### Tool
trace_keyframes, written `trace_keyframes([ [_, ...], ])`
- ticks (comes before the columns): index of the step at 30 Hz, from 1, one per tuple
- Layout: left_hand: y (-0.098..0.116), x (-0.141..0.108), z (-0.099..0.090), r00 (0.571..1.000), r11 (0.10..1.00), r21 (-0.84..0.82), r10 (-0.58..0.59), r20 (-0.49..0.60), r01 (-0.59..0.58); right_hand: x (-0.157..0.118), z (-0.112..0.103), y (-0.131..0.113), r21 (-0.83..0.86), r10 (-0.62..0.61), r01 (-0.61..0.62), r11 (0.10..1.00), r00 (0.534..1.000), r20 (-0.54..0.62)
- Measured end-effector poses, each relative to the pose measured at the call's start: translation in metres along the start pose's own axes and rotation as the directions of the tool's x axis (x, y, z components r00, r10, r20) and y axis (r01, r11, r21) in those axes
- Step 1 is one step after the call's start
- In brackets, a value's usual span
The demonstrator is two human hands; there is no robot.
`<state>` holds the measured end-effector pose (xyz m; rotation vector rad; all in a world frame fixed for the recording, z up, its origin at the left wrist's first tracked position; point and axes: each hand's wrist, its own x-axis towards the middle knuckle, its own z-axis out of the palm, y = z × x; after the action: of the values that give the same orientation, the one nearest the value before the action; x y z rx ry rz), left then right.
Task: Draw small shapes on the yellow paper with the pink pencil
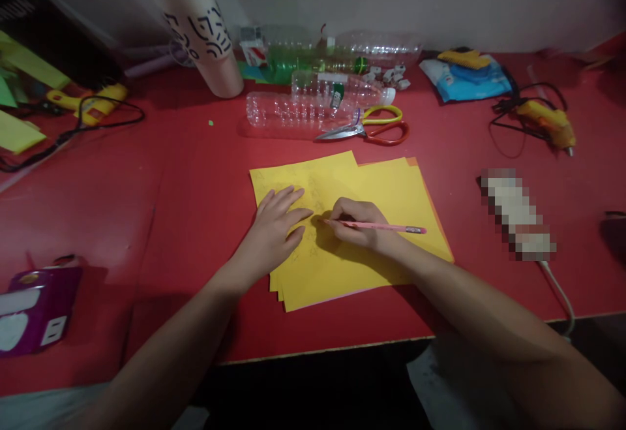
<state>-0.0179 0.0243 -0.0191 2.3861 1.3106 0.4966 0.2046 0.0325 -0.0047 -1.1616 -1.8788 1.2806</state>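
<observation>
Several sheets of yellow paper lie stacked on the red table in front of me, with faint pencil marks on the left part. My right hand grips a pink pencil, its tip down at the paper and its eraser end pointing right. Flat on the left side of the sheet rests my left hand, fingers spread and holding nothing. Just beyond the paper are scissors with one yellow and one red handle loop.
Clear plastic bottles and a pale tumbler stand or lie at the back. Yellow glue guns with black cords lie on both sides. A blue packet is back right, a purple box front left. A blurred-out object with a cable lies right.
</observation>
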Motion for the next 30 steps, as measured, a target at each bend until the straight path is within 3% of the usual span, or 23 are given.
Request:
trace_keyframes([
  [8,0.0,0.0,0.0,1.0,1.0,0.002,-0.001,-0.007,0.001,-0.002,0.0,-0.008,-0.016,0.031,-0.031,0.999,1.0,-0.001],
  [14,0.001,0.0,-0.002,1.0,1.0,-0.011,-0.018,0.018,0.018,-0.001,0.001,0.0,-0.004,-0.012,0.012,1.0,1.0,0.01],
  [30,0.0,-0.001,0.0,1.0,1.0,0.003,0.006,-0.002,-0.006,0.001,0.003,0.006,-0.043,-0.013,0.009,0.999,0.994,-0.105],
])
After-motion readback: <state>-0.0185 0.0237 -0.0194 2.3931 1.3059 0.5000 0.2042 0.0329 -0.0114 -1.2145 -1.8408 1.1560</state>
